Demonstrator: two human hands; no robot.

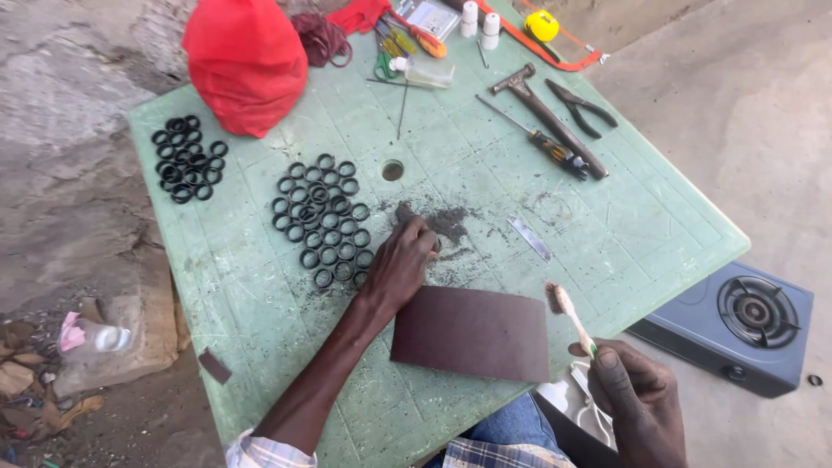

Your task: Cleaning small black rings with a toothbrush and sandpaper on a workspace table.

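My left hand rests on the green plastic table with its fingers closed around a small black ring held at the fingertips, over a patch of dark dust. Just left of it lie several black rubber rings in a cluster. My right hand holds a worn toothbrush upright off the table's near right edge. A dark brown sheet of sandpaper lies between the two hands.
A second group of black rings sits at the far left. At the back are a red bag, hammer, screwdriver, pliers and a small metal blade. A grey gas stove stands on the ground to the right.
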